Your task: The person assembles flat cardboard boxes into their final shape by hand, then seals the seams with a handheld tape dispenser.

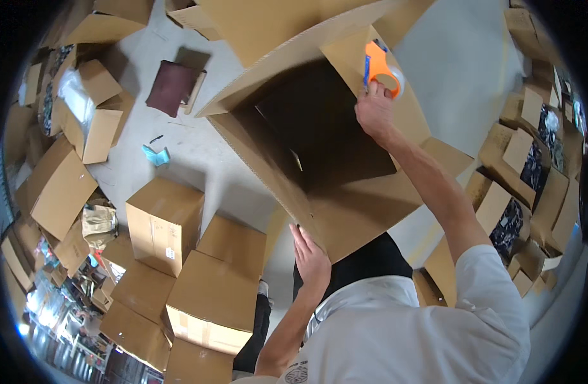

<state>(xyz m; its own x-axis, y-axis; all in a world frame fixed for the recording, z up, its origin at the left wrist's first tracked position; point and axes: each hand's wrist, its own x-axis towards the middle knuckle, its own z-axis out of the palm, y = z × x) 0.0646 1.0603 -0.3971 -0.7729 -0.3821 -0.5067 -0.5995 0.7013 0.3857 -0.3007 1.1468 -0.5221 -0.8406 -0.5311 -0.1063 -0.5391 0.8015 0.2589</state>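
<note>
A large cardboard box point(370, 224) stands open in front of me, its flaps spread outward and its inside dark. A thin light mark shows on one inner wall. My right hand point(374, 114) reaches over the box's right side, closed around an orange tape dispenser point(377, 61) with a blue part and a roll of tape. The dispenser is over a raised flap at the far right; whether it touches the cardboard I cannot tell. My left hand point(312, 261) lies against the outside of the box near its lower left corner, fingers stretched out and holding nothing.
Closed cartons point(211, 297) are stacked at my lower left. A dark maroon stool seat point(171, 88) and a crumpled light-blue piece point(156, 155) are on the grey floor. Open boxes with dark packed goods point(511, 227) line the right; more open boxes point(104, 131) stand left.
</note>
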